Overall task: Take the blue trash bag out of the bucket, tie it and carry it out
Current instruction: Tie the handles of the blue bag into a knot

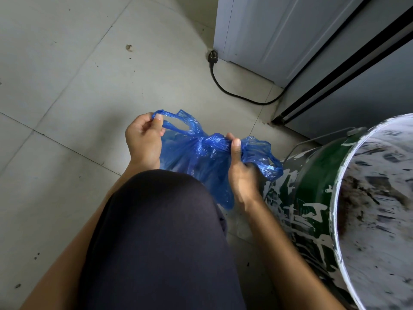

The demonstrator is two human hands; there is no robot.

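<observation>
The blue trash bag [201, 159] hangs in front of me, outside the bucket, above the tiled floor. My left hand [144, 142] pinches one handle loop of the bag, pulled out to the left. My right hand [240, 168] grips the bunched neck of the bag, with the other handle loop sticking out to its right. The green paint-splashed bucket [312, 198] stands at the right, its white stained inside showing no bag. The bag's lower part is hidden behind my dark-clothed knee.
A black power plug and cord [214, 63] lie on the floor beyond the bag. A grey appliance [268, 36] and a dark-edged grey door panel [357, 74] stand at the upper right. Pale floor tiles [67, 86] stretch to the left.
</observation>
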